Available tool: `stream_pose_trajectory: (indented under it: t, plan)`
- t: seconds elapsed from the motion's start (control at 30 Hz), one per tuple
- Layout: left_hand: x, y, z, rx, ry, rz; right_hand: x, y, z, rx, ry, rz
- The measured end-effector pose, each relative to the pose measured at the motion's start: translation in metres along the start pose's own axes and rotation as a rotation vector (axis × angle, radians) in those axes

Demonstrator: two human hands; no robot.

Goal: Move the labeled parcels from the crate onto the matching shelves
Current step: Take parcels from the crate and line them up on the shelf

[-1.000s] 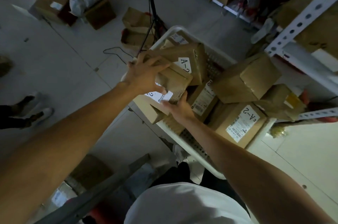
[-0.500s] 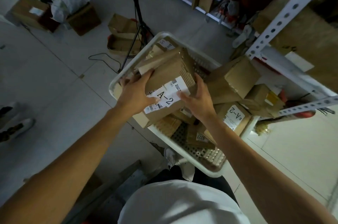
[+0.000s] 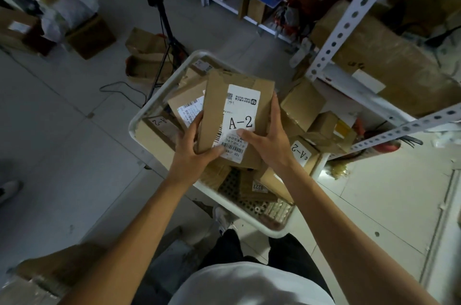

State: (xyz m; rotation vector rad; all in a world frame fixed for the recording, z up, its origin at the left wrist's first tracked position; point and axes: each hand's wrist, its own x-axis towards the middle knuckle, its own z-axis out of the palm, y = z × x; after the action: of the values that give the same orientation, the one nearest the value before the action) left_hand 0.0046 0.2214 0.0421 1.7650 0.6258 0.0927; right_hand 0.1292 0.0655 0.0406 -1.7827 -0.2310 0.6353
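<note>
While the white crate sits on the floor beside the metal shelves, I see both hands grasping one cardboard parcel labelled A-2 above it: left hand at its lower-left corner, right hand along its right edge.

I have both bare forearms reaching forward and down from the lower corners of view, converging toward the middle. My left hand grips the parcel at its lower left corner, thumb laid across the front face and fingers curled behind the left edge. My right hand holds the right side, thumb pressed on the front near the bottom, fingers stretched up along the right edge. Both wrists are fairly straight
</note>
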Motion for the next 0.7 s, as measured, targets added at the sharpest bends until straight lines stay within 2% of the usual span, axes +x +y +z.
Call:
stream_pose_trajectory:
  t: [0.2, 0.37, 0.6, 0.7]
  plan:
    - [-0.013, 0.03, 0.031, -0.116, 0.032, 0.108, -0.037, -0.011, -0.028, 0.095, 0.035, -0.081]
    - [-0.023, 0.054, 0.067, -0.088, -0.034, 0.136, -0.066, -0.01, -0.068, 0.034, 0.074, -0.189]
    - [-0.054, 0.085, 0.163, 0.047, -0.142, 0.187, -0.122, 0.023, -0.158, 0.086, 0.219, -0.157]
    - [-0.069, 0.099, 0.215, 0.057, -0.236, 0.176, -0.154, 0.043, -0.202, 0.136, 0.311, -0.146]
